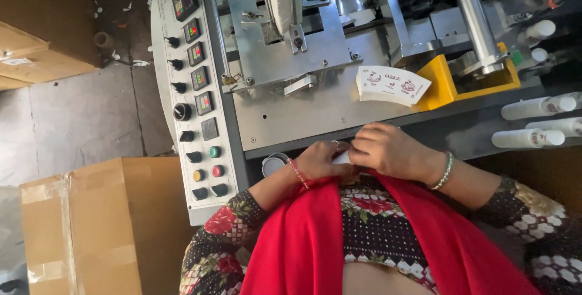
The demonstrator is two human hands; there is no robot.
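My left hand point(320, 161), with a ring and a red thread bracelet, and my right hand point(388, 149), with a green bead bracelet, meet close to my body at the machine's front edge. Together they hold a small white object point(341, 158), mostly hidden by the fingers; what it is cannot be told. Just beyond my hands, a stack of fan-shaped printed paper cup blanks point(391, 86) lies on the grey metal machine table point(303, 113). A red scarf point(303, 234) hangs over my patterned clothing below the hands.
A control panel point(194, 89) with knobs, displays and coloured buttons runs along the machine's left side. A yellow bracket point(445, 83) and a steel roller point(479, 22) stand right of the blanks. Stacks of white paper cups point(527, 138) lie at the right. Cardboard boxes point(103, 228) stand on the floor at left.
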